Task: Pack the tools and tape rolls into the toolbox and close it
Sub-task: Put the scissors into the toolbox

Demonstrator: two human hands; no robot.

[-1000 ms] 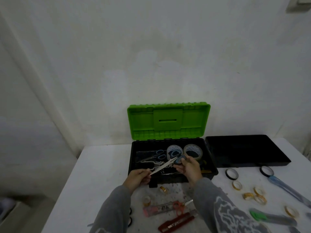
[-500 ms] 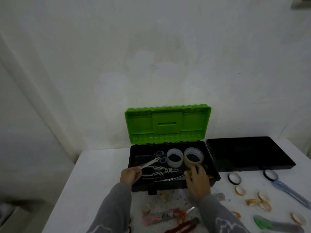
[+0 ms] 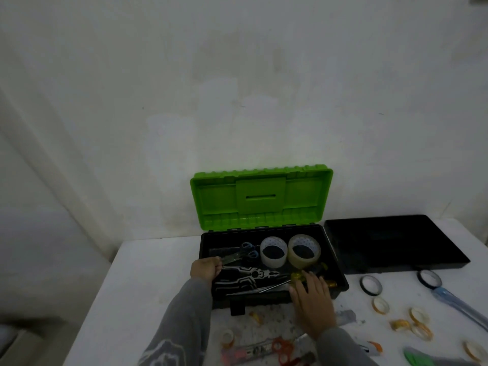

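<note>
Inside the toolbox's left end, the left hand pinches the scissors by their closed blades; the right hand rests flat, fingers straight, at the front rim. Being light, stiff, slick steel (sharp too), they would likely be safer held by the blue loops.

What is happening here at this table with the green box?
A person is packing a toolbox whose green lid stands open. The left hand holds the blade end of the blue-handled scissors inside the box. The right hand lies flat over the front edge, near a yellow-handled tool. Two big tape rolls and pliers are inside. Small tape rolls and other tools wait on the table.
</note>
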